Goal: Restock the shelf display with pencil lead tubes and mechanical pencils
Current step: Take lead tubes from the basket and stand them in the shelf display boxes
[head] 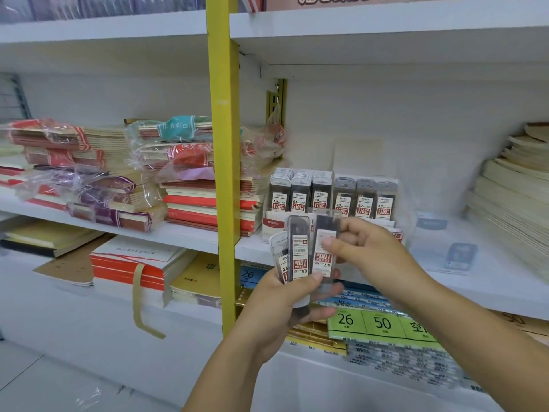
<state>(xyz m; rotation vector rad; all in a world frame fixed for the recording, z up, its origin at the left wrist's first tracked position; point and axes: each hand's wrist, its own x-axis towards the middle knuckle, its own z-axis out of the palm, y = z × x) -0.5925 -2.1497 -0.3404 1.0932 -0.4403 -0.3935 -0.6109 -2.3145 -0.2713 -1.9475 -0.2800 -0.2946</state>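
Observation:
My left hand [285, 307] grips a fanned bunch of pencil lead tubes [298, 251], clear cases with dark leads and red-and-white labels reading 0.5 and 0.7. My right hand [368, 251] pinches the rightmost tube [325, 248] of that bunch near its label. Just behind the hands, on the middle shelf, stands the display box [273, 224] with two groups of upright lead tubes, the 0.5 tubes [300, 191] on the left and the 0.7 tubes [365, 196] on the right. No mechanical pencils are visible.
A yellow shelf post [224, 144] runs upright left of the display. Wrapped stacks of notebooks [142, 179] fill the left bay; paper stacks [511, 188] lie at far right. A clear stand [445, 248] sits right of the display. Coloured paper packs [383, 322] lie on the lower shelf.

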